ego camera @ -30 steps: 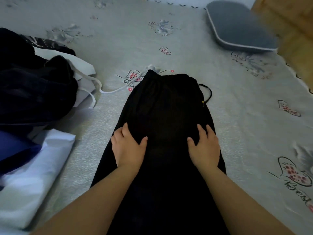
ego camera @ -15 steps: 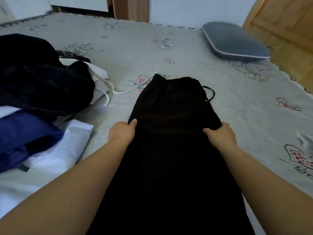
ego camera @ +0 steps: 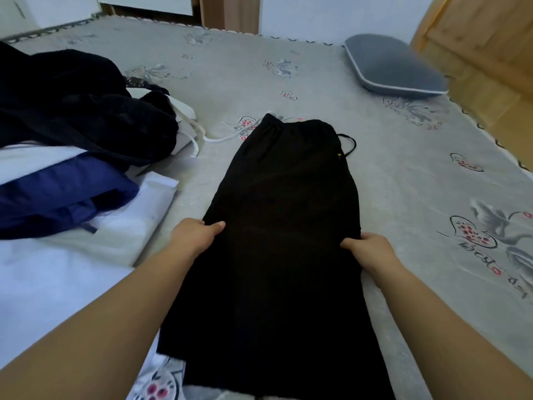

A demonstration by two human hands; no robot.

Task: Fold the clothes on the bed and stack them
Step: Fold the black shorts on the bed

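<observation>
Progress: early to mid, judging by layout. Black trousers (ego camera: 288, 226) flat on bed (ego camera: 375, 174) centre, waistband far, legs near, apparently already halved lengthwise into one narrow strip. Cross-fold still pending. Left hand (ego camera: 196, 235) pinching left edge mid-length, thumb on top, fingers tucked under cloth. Right hand (ego camera: 366, 249) pinching right edge at same level, same grip. Both closed on fabric, not spread. Likely set up to lift and fold near half toward waistband.

Count:
- 1 pair black trousers in hand, black drawstring (ego camera: 347, 144) poking out far right.
- 1 unfolded heap (ego camera: 72, 116) far left: dark garments on top, at least one blue item (ego camera: 57, 194), white pieces under. Exact number unreadable, layers overlap.
- 1 white drawstring (ego camera: 213, 138) trailing from heap toward trousers.
- 1 flat white piece (ego camera: 86, 269) near left, folded or not: cannot tell.
- 1 grey pillow (ego camera: 395, 70) far right.
- 2 hands.

No finished stack clearly visible. Remaining: finish trousers, work through heap, stack all.
</observation>
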